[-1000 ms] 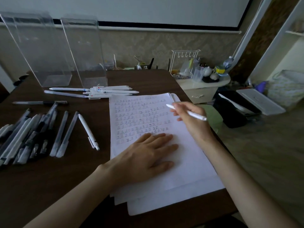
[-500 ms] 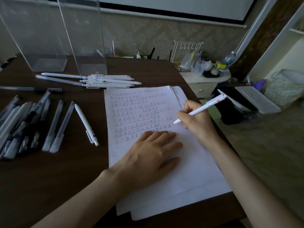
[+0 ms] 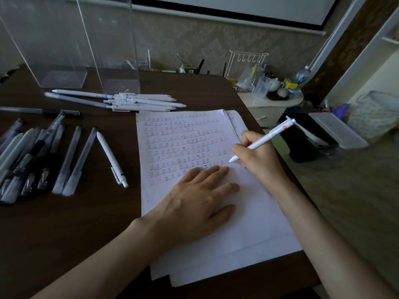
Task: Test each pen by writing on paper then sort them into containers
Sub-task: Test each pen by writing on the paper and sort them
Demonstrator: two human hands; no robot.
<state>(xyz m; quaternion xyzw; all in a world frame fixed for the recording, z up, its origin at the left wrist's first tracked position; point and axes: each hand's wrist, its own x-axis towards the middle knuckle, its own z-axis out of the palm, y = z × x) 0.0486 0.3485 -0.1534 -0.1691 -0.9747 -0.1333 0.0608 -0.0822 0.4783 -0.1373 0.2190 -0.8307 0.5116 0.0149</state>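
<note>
A stack of white paper [image 3: 254, 223] lies on the dark wooden table, its top sheet filled with rows of small written marks. My right hand [image 3: 257, 156] grips a white click pen [image 3: 262, 141] with its tip down on the sheet at the end of a row. My left hand [image 3: 198, 199] lies flat on the paper, fingers spread. A single white pen [image 3: 111, 157] lies left of the sheet. Several grey and black pens [image 3: 32, 156] are heaped at the far left. A bundle of white pens [image 3: 138, 100] lies in front of two clear acrylic containers [image 3: 108, 39].
The table edge [image 3: 248, 104] curves away at the right. Beyond it stand a small white cabinet [image 3: 272, 104] with a wire rack, cups and a bottle, and a black box [image 3: 306, 145] with a white tray on the floor.
My right hand has turned the pen from lying across the fingers into a writing grip and lowered its tip onto the paper. The head camera has tilted down. My left hand stays flat.
</note>
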